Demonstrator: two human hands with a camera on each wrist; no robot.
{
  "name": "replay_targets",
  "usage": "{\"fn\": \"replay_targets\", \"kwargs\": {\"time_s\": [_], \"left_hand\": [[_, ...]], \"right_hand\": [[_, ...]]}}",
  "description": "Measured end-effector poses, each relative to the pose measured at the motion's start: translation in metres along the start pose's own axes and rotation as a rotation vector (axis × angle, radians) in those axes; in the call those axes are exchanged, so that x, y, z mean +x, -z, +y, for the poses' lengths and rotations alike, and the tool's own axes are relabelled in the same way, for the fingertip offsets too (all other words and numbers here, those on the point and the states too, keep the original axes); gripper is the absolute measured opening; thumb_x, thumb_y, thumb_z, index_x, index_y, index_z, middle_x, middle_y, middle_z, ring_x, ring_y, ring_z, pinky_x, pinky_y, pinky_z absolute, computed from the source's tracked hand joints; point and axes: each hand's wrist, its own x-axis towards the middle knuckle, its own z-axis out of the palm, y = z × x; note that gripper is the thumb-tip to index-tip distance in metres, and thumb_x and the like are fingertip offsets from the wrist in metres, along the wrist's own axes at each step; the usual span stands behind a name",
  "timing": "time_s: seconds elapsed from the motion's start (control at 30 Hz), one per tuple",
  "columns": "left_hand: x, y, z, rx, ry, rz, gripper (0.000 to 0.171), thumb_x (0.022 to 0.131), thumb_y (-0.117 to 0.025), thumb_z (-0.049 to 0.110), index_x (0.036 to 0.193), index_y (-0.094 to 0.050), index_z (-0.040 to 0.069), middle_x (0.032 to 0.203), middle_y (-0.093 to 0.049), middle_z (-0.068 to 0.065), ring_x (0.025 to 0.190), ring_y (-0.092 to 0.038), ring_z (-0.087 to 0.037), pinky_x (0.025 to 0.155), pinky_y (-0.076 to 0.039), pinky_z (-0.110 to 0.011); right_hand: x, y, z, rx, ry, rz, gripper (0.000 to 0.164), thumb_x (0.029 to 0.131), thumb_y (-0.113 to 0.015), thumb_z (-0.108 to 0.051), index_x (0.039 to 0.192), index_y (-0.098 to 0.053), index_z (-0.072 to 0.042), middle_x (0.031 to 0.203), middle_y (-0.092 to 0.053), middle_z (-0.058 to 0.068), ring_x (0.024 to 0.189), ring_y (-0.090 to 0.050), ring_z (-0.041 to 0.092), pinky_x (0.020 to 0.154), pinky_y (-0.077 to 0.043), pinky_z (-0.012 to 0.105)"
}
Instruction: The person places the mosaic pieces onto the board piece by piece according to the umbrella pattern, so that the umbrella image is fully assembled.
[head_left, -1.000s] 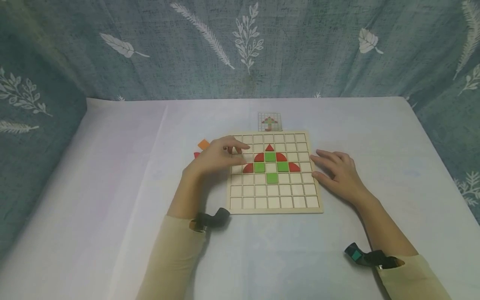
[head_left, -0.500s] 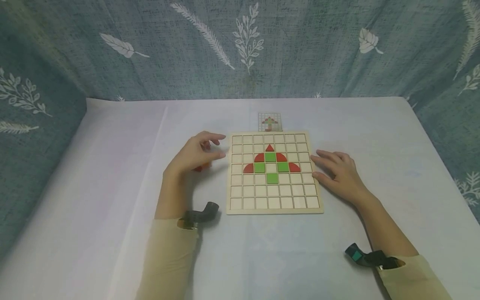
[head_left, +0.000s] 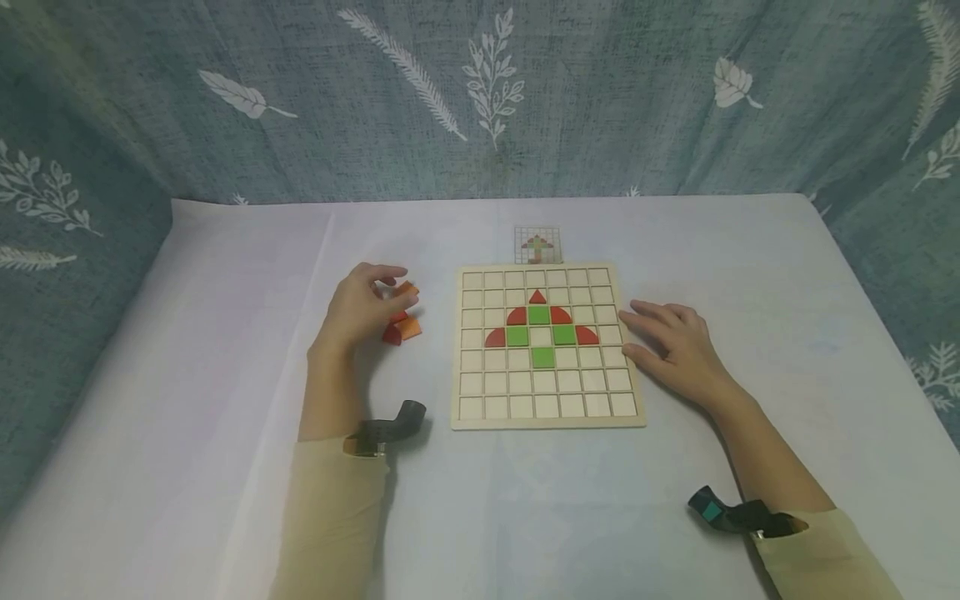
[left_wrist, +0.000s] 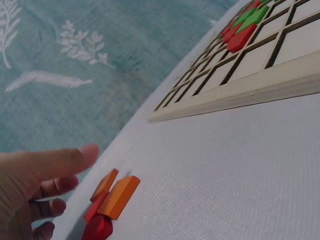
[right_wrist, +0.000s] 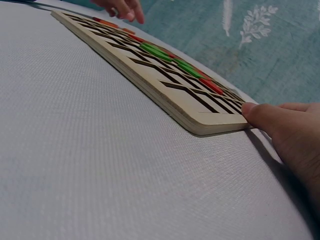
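Observation:
My left hand [head_left: 358, 306] is over a small cluster of loose blocks left of the board, thumb and fingers apart with nothing between them. Two orange blocks [left_wrist: 120, 197] and red ones [left_wrist: 98, 229] make up that cluster, partly hidden by the hand in the head view. A wooden grid board [head_left: 547, 422] lies flat in the middle. Green squares [head_left: 543, 357], red quarter-round pieces [head_left: 587, 335] and one red triangle [head_left: 537, 297] sit in its cells. Against the board's right edge rests my right hand [head_left: 675, 350], its thumb [right_wrist: 257, 114] touching the rim.
A small pattern card [head_left: 537, 244] with a red and green figure on a grid lies just beyond the board's far edge. The white-covered table [head_left: 240, 350] ends at a blue-green leaf-print curtain [head_left: 420, 100] behind and at the sides.
My left hand has drawn back leftward from over the board to the loose blocks, uncovering the board's left side. My right hand stays at the board's edge.

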Motion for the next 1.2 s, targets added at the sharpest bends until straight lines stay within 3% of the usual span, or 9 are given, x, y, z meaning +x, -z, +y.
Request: {"fn": "replay_targets", "kwargs": {"time_s": [0.2,0.37,0.53,0.83,1.0,1.2], "left_hand": [[0.003,-0.003,-0.008,0.015,0.051,-0.028,0.05,0.082,-0.071,0.028,0.127,-0.06,0.01,0.123,-0.054,-0.012,0.106,-0.053,-0.028,0.089,-0.042,-0.044],[0.006,-0.009,-0.008,0.034,0.03,-0.07,0.05,0.081,-0.071,0.028,0.126,-0.06,0.011,0.118,-0.057,-0.013,0.105,-0.054,-0.027,0.088,-0.043,-0.042],[0.006,-0.013,-0.006,0.094,0.014,-0.066,0.044,0.08,-0.071,0.029,0.12,-0.064,0.009,0.115,-0.058,-0.012,0.102,-0.055,-0.027,0.087,-0.043,-0.043],[0.005,-0.021,0.005,0.201,-0.127,-0.024,0.03,0.079,-0.071,0.027,0.104,-0.072,0.011,0.099,-0.063,-0.004,0.082,-0.053,-0.021,0.071,-0.041,-0.035],[0.004,-0.026,0.017,0.154,-0.21,0.009,0.027,0.079,-0.072,0.025,0.101,-0.072,0.011,0.097,-0.062,-0.002,0.074,-0.05,-0.02,0.064,-0.039,-0.032],[0.005,-0.032,0.032,0.12,-0.256,-0.049,0.027,0.079,-0.072,0.029,0.1,-0.073,0.013,0.093,-0.062,0.002,0.076,-0.048,-0.018,0.062,-0.039,-0.031]], "right_hand": [[-0.001,-0.001,0.0,0.007,0.002,0.003,0.045,0.088,-0.063,-0.028,0.128,-0.057,-0.01,0.137,-0.047,0.018,0.124,-0.033,0.043,0.099,-0.019,0.062],[-0.001,-0.001,0.0,0.008,0.004,0.005,0.045,0.088,-0.063,-0.029,0.128,-0.057,-0.01,0.137,-0.047,0.018,0.123,-0.034,0.042,0.099,-0.019,0.061],[-0.001,-0.001,0.0,0.005,0.015,0.009,0.045,0.088,-0.063,-0.029,0.128,-0.057,-0.01,0.137,-0.048,0.018,0.122,-0.034,0.042,0.099,-0.02,0.061],[-0.001,0.0,0.0,0.004,0.005,0.004,0.044,0.089,-0.062,-0.029,0.128,-0.057,-0.01,0.137,-0.047,0.018,0.123,-0.034,0.043,0.099,-0.019,0.062],[-0.001,-0.001,0.0,0.004,-0.001,0.001,0.044,0.089,-0.062,-0.029,0.129,-0.057,-0.011,0.138,-0.047,0.018,0.123,-0.033,0.042,0.099,-0.019,0.062],[0.0,-0.001,0.0,0.002,0.013,0.007,0.045,0.088,-0.063,-0.03,0.128,-0.057,-0.01,0.137,-0.048,0.018,0.122,-0.035,0.042,0.099,-0.02,0.061]]}}
